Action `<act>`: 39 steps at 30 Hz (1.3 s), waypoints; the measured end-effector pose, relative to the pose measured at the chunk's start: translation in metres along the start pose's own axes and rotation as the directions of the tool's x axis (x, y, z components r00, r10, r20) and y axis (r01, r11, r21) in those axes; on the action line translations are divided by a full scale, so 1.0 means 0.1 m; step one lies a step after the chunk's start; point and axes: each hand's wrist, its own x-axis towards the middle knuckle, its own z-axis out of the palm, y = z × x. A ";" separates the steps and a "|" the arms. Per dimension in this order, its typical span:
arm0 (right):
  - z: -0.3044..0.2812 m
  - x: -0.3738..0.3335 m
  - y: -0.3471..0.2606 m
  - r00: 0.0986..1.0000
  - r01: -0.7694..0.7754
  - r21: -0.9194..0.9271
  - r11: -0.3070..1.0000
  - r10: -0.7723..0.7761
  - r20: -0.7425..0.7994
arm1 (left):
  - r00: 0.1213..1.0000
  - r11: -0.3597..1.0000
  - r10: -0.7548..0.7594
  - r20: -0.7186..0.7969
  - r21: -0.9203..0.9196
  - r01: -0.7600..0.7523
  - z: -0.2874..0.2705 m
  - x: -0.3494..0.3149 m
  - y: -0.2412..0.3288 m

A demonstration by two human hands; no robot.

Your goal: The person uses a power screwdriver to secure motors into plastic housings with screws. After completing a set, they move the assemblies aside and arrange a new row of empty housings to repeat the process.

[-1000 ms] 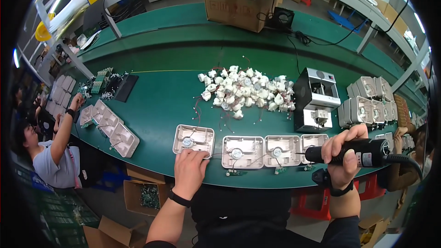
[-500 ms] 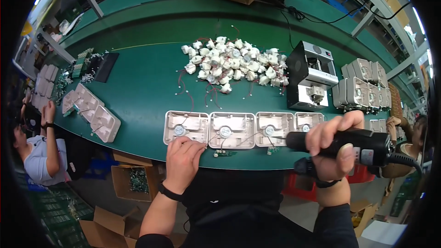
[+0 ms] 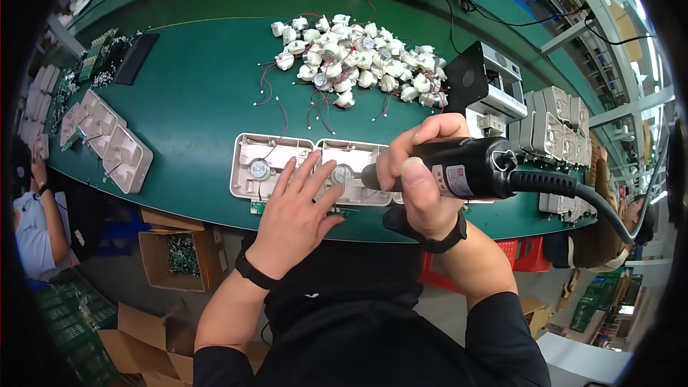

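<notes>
My right hand (image 3: pixel 424 197) is wrapped round a black corded electric screwdriver (image 3: pixel 469 165). The tool lies nearly level, its nose pointing left over the second off-white plastic housing (image 3: pixel 362 145). In that housing sits a round metallic part (image 3: pixel 342 174), partly covered by my fingers. With fingers spread, my left hand (image 3: pixel 292 211) reaches over the joint between this housing and the leftmost housing (image 3: pixel 245 190). The leftmost one holds a similar round part (image 3: pixel 259 169) with a thin wire. A small green circuit board (image 3: pixel 256 208) lies at its near edge. More housings to the right are mostly hidden behind the tool.
A heap of white wired parts (image 3: pixel 358 61) lies at the back of the green table (image 3: pixel 193 100). A black-and-silver machine (image 3: pixel 494 86) and stacked housings (image 3: pixel 552 129) stand at right. Further housings (image 3: pixel 107 136) lie at left. The screwdriver's thick cord (image 3: pixel 605 208) trails right. People sit at both sides.
My right hand has brought the screwdriver left to the second housing. My left hand has moved off the leftmost housing's near edge and spread its fingers farther right. The whole view has shifted.
</notes>
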 end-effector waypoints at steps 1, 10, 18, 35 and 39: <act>0.01 0.01 0.02 1.000 -0.001 -0.002 1.000 0.001 0.003 | 1.000 1.000 -0.005 0.001 -0.001 0.005 0.01 -0.01 -0.01; 0.09 0.04 0.20 0.996 0.002 -0.065 0.998 0.004 0.091 | 0.999 0.999 -0.045 0.007 0.003 0.045 0.01 -0.02 -0.02; 0.00 0.07 0.12 0.997 0.068 -0.232 0.970 -0.059 0.045 | 0.999 0.999 -0.021 0.029 0.025 0.021 0.03 0.11 0.08; -1.85 0.41 -0.71 0.870 0.024 -0.404 0.915 -0.218 -0.442 | 0.974 0.978 -0.191 -0.120 0.058 0.199 0.01 -0.13 0.20; -1.45 0.25 -0.70 0.906 0.111 -0.153 0.982 -0.164 -0.390 | 0.963 0.982 -0.186 -0.193 0.005 0.191 0.08 -0.08 0.15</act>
